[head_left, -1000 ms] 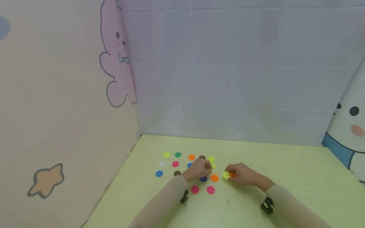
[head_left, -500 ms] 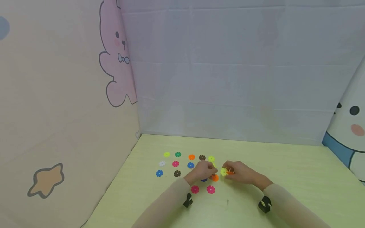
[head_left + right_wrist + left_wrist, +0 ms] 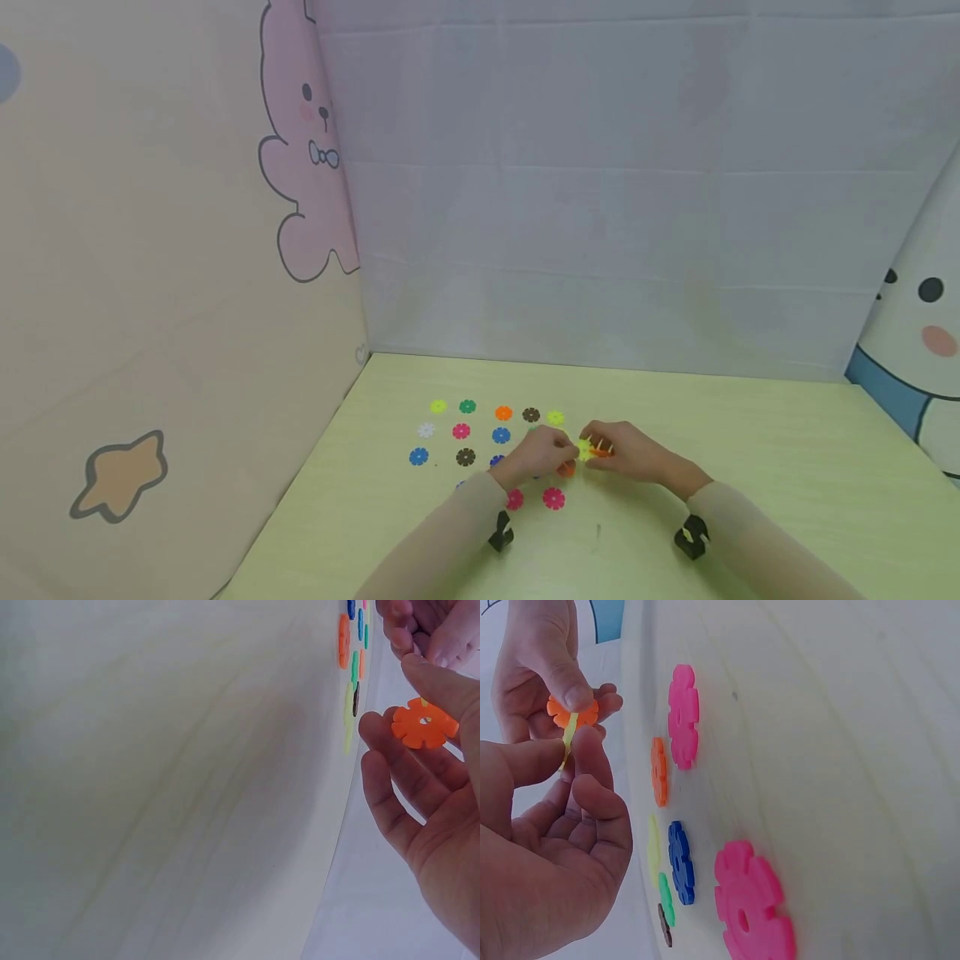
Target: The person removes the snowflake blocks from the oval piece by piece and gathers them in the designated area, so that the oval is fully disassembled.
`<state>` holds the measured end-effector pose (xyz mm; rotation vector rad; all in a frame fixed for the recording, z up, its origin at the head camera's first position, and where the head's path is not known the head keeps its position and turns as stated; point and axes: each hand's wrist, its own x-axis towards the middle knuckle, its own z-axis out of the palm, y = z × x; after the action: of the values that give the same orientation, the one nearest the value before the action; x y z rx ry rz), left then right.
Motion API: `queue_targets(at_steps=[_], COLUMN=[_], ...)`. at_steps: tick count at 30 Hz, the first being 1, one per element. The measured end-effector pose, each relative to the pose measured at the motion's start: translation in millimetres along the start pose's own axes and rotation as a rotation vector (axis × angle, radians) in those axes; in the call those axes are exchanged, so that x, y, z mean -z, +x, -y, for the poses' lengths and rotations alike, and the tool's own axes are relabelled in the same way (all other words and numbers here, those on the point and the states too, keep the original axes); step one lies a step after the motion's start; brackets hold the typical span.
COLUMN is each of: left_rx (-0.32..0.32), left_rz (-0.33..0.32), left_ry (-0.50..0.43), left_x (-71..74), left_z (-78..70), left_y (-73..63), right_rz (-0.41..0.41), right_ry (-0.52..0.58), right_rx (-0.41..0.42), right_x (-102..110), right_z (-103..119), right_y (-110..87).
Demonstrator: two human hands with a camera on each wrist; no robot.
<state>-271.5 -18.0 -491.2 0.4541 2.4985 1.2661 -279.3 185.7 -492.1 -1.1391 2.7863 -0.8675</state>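
Observation:
Above the table, a yellow notched disc (image 3: 569, 737), shaped like a flower, is joined crosswise to an orange notched disc (image 3: 412, 733). My left hand (image 3: 542, 454) pinches the yellow disc between thumb and index finger, its edge facing the left wrist view. From the other side my right hand (image 3: 633, 452) holds the joined pair, with the thumb along the yellow disc and the orange one by the fingers. In the head view both hands nearly meet over the right side of the disc rows. My left hand partly covers another orange disc (image 3: 566, 471) on the table.
Several loose discs lie in rows on the pale table (image 3: 750, 467), among them a pink disc (image 3: 553, 498), a brown disc (image 3: 466, 457) and a white disc (image 3: 426, 430). A grey cloth (image 3: 600, 208) hangs behind, and a patterned cloth (image 3: 187, 333) stands at the left.
My left hand has moved right from over the loose discs and now pinches the yellow disc. My right hand has shifted slightly left with the joined discs.

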Motion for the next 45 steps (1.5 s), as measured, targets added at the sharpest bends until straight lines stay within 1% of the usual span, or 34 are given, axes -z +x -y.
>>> queue_targets(at_steps=[5, 8, 12, 16, 21, 25, 28, 31, 34, 38, 41, 45], left_rx=[0.001, 0.015, 0.023, 0.034, 0.042, 0.034, 0.039, 0.051, 0.073, 0.091, 0.092, 0.084], left_rz=[-0.026, -0.034, -0.052, -0.062, -0.072, -0.078, -0.071, -0.062, -0.051, -0.031, -0.021, -0.020], left_ry=[-0.058, -0.087, -0.076, -0.071, -0.105, -0.127, -0.142, -0.166, -0.217, -0.286, -0.324, -0.357], left_x=[0.6, 1.5, 2.1, 2.5, 3.2, 3.4, 3.5, 4.1, 5.2, 6.4, 6.3, 5.9], left_z=[0.8, 0.7, 1.2, 2.7, 4.8, 7.0, 8.1, 6.8, 5.5, 4.9, 6.0, 7.3], left_y=[1.1, 1.6, 2.8, 3.6, 4.2, 5.3, 6.6, 7.3, 8.2, 8.6, 9.5, 11.3], right_rz=[0.016, 0.022, 0.020, 0.005, -0.032, -0.060, -0.084, -0.109, -0.128, -0.126, -0.114, -0.120], right_ry=[0.004, 0.023, 0.022, 0.005, -0.001, -0.004, -0.010, -0.024, -0.036, -0.040, -0.038, -0.031], right_rx=[-0.028, -0.030, -0.024, -0.027, -0.024, 0.012, 0.056, 0.084, 0.081, 0.065, 0.050, 0.052], right_x=[0, 1, 1, 1, 3, 4, 4, 2, 1, 1, 2, 2], right_z=[3, 4, 4, 2, 3, 3, 1, -1, -2, -1, 1, 3], right_y=[0.9, 1.2, 1.0, 0.4, -0.8, -1.8, -2.7, -3.0, -2.2, -1.3, -0.7, 0.1])
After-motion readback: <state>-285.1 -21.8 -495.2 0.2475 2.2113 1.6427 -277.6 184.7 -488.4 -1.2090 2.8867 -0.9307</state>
